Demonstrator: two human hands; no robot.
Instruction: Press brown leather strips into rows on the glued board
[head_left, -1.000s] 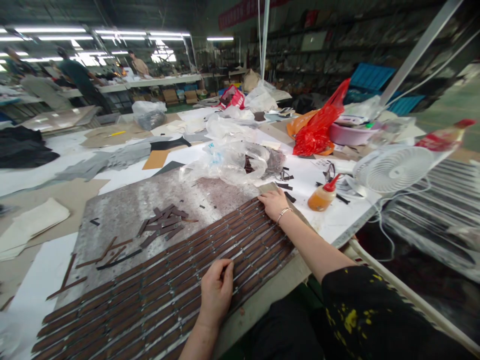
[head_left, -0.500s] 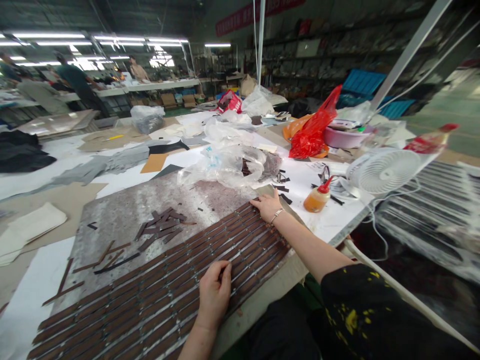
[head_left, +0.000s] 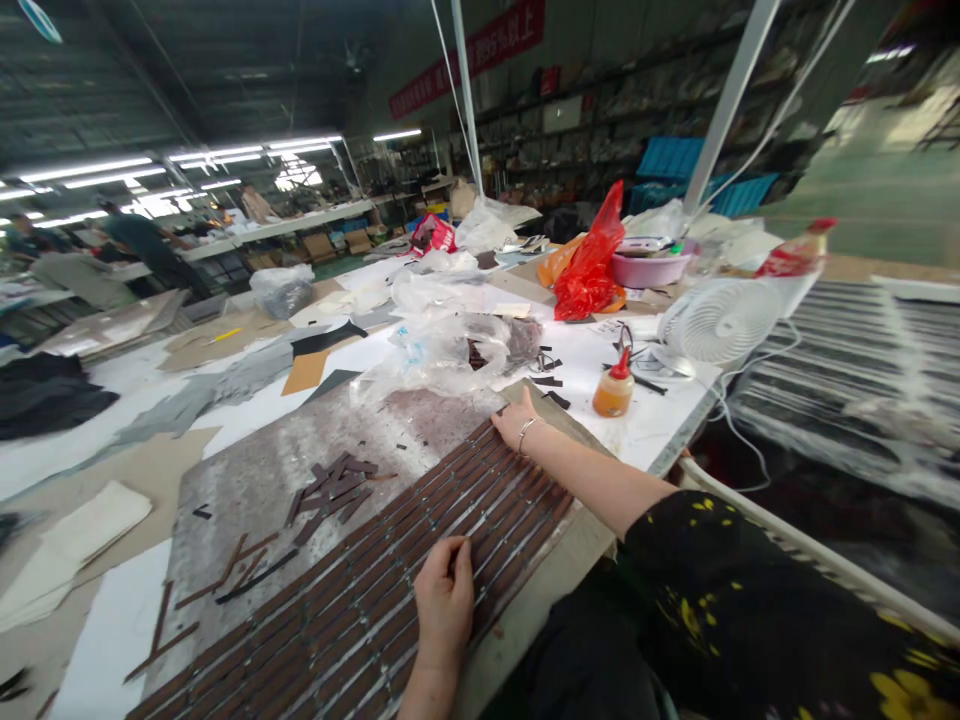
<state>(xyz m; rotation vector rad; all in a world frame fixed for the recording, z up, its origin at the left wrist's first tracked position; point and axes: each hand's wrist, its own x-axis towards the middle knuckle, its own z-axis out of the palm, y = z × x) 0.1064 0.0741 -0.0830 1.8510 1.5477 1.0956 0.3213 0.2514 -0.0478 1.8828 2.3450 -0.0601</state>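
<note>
Rows of dark brown strips lie side by side on a grey, stained board. My left hand rests low over the rows, its fingers curled and thumb pressed to them; whatever it may pinch is too small to make out. At the far right end of the rows, my right hand has its fingertips down on the strip ends, partly hidden from view. A pile of short dark pieces and some longer thin strips lie on the board to the left.
Clear plastic bags lie beyond the board. To the right stand a glue bottle with a red cap, a white fan, a red bag and a pink basin. People are at far tables on the left.
The view has tilted and shifted, so the table sits differently in it. Both hands keep nearly the same places on the strips, with the left one still curled.
</note>
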